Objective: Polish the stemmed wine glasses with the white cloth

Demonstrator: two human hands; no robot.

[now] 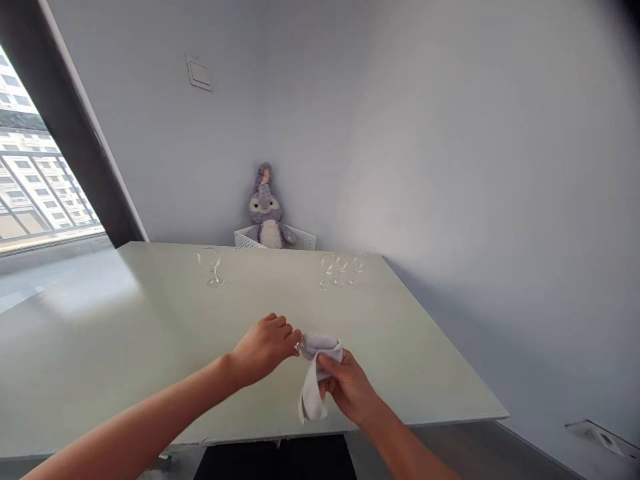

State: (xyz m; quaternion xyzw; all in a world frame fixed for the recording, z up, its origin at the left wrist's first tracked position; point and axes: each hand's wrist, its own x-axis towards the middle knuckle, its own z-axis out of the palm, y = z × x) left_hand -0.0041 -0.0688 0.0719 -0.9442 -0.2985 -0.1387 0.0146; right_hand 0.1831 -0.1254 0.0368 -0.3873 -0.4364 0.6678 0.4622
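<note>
My left hand is closed on the stem end of a clear wine glass, which lies on its side in the air above the table. A white cloth is bunched in my right hand, between thumb and fingers. Part of the cloth sits in or around the bowl of the glass, and a loose end hangs down. The glass's foot and most of its stem are hidden behind my left fingers.
One stemmed glass stands at the back left of the pale table. Three more glasses stand close together at the back right. Behind the table, a plush toy sits in a white perforated basket in the wall corner.
</note>
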